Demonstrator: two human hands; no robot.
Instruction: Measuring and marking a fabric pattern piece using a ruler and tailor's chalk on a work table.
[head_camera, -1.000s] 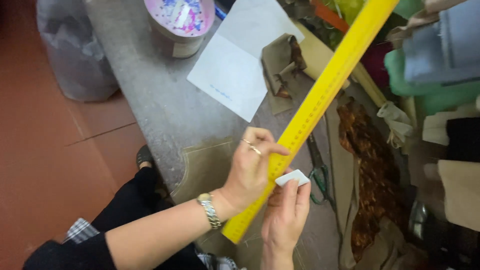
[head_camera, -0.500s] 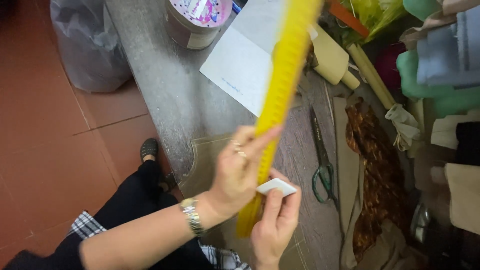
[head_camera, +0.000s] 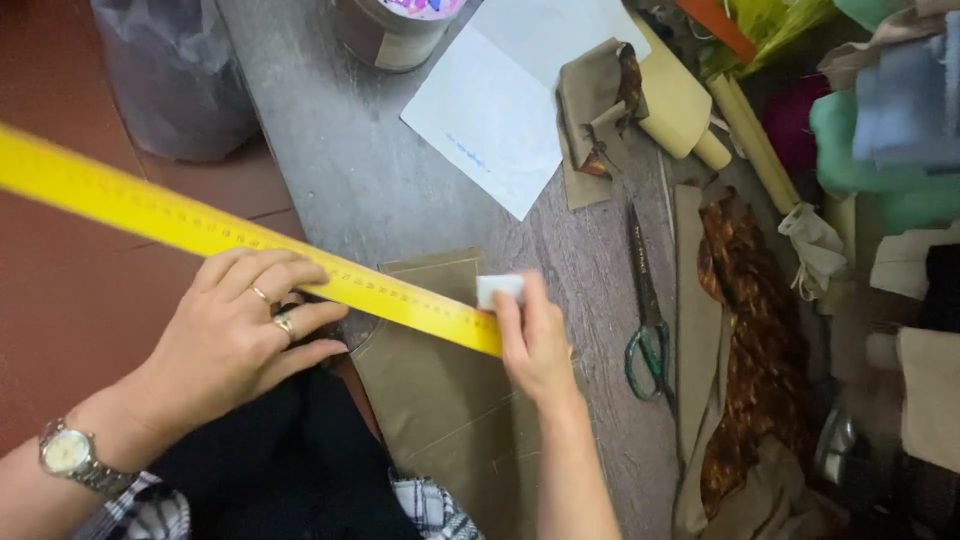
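Observation:
A long yellow ruler (head_camera: 200, 228) lies slanted from the far left across a piece of olive-brown cloth (head_camera: 440, 400) at the near edge of the grey table (head_camera: 350, 170). My left hand (head_camera: 240, 335), with rings and a wristwatch, presses flat on the ruler's middle. My right hand (head_camera: 535, 345) pinches a small white piece of chalk (head_camera: 497, 288) at the ruler's right end, touching the cloth.
Green-handled scissors (head_camera: 645, 310) lie right of the cloth. White paper (head_camera: 510, 100), a folded brown cloth scrap (head_camera: 595, 110), a round tin (head_camera: 395, 30), rolled paper (head_camera: 680, 100), patterned brown fabric (head_camera: 745, 330) and stacked fabrics (head_camera: 880, 130) crowd the far and right side. Red floor on the left.
The ruler has swung from pointing up and to the right to lying flat across the cloth toward the left. My left hand now presses it down; my right hand brought the chalk to its end.

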